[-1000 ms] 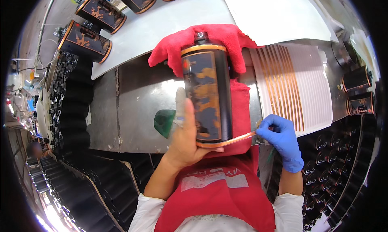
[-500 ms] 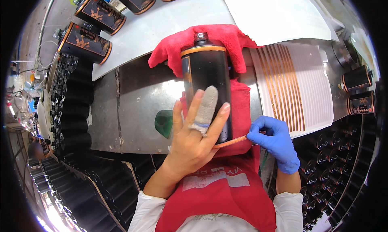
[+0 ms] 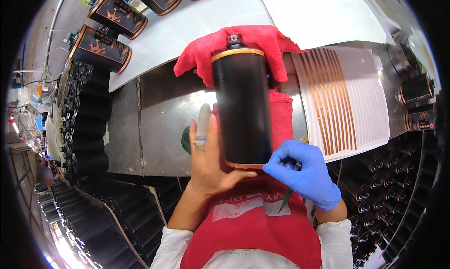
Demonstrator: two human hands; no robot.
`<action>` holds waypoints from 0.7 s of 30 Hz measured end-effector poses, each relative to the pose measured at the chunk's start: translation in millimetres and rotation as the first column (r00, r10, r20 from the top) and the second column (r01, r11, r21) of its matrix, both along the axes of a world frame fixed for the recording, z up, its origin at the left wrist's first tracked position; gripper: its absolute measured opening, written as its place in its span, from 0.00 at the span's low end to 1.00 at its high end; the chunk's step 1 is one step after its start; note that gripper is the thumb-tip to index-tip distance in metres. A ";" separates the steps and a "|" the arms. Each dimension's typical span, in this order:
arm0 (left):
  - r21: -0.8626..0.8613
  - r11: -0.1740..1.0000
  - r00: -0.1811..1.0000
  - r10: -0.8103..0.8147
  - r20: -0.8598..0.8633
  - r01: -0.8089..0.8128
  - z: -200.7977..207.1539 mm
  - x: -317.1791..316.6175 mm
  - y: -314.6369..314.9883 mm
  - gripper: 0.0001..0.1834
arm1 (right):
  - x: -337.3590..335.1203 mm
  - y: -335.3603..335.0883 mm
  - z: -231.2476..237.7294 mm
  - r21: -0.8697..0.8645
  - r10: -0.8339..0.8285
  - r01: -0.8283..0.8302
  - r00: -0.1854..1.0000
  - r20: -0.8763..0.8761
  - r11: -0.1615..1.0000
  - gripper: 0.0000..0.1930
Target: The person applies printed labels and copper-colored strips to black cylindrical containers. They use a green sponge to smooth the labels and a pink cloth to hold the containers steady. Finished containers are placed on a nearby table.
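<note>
A black cylindrical bottle [image 3: 244, 110] lies on red cloth [image 3: 282, 121], its neck pointing away and a gold band round its shoulder. Along its near base rim runs a gold strip [image 3: 243, 166]. My right hand [image 3: 302, 173], in a blue glove, pinches at the right end of this strip against the rim. A dark green pointed piece [image 3: 285, 201] sticks out below that glove; its other end is hidden. My left hand [image 3: 207, 161] is open beside the bottle's lower left, a cloth cover on one finger and the thumb stretched below the base. Behind it sits a green object [image 3: 186, 140], partly hidden.
To the right lies a white backing sheet [image 3: 370, 100] with several gold strips [image 3: 330, 100]. Decorated black bottles [image 3: 101, 49] stand at the far left, and more [image 3: 416, 88] at the right. Rows of dark bottles [image 3: 375, 189] fill racks below the metal table [image 3: 159, 128].
My left hand has slid off the bottle's face to its left side. The bottle has turned, hiding its pattern. My right hand moved left, bringing the strip's loose end to the rim.
</note>
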State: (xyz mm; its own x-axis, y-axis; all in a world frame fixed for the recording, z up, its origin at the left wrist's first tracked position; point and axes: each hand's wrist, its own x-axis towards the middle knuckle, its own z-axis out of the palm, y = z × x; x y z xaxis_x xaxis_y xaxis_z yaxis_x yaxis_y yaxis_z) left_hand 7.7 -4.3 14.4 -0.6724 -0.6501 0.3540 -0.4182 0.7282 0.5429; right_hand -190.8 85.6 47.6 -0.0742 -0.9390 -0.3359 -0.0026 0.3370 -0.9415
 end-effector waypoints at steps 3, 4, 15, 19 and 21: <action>0.133 0.991 0.997 -0.022 -0.077 0.032 13.9 -13.6 2.3 0.56 | 0.7 2.3 0.2 -0.012 -0.010 0.011 1.000 0.022 1.000 0.07; 0.093 0.993 0.998 -0.065 -0.015 0.066 20.9 -18.6 -0.4 0.56 | 0.6 2.4 -1.2 -0.020 -0.016 0.016 0.999 0.036 1.000 0.07; 0.117 0.986 0.992 -0.112 -0.062 0.118 -7.6 -4.8 -0.8 0.56 | -2.9 -2.0 -18.3 0.080 -0.067 0.063 0.997 0.047 0.995 0.06; 0.368 0.917 0.970 -0.073 -0.231 0.156 -21.5 4.8 1.5 0.55 | -6.2 0.2 -18.8 0.151 -0.129 0.119 0.990 0.057 0.981 0.06; 0.423 0.872 0.952 -0.133 -0.277 0.245 -18.1 4.3 -2.4 0.54 | -5.9 0.2 -18.9 0.166 -0.147 0.130 0.985 0.092 0.977 0.05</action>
State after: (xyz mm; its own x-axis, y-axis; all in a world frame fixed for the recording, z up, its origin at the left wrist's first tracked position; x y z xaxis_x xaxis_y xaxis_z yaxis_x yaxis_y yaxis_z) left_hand 12.0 -6.7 -3.7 -0.7332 -0.6445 0.2169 -0.1185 0.4352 0.8925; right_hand -196.7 85.8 28.7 -0.1570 -0.8558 -0.4929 0.1489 0.4729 -0.8684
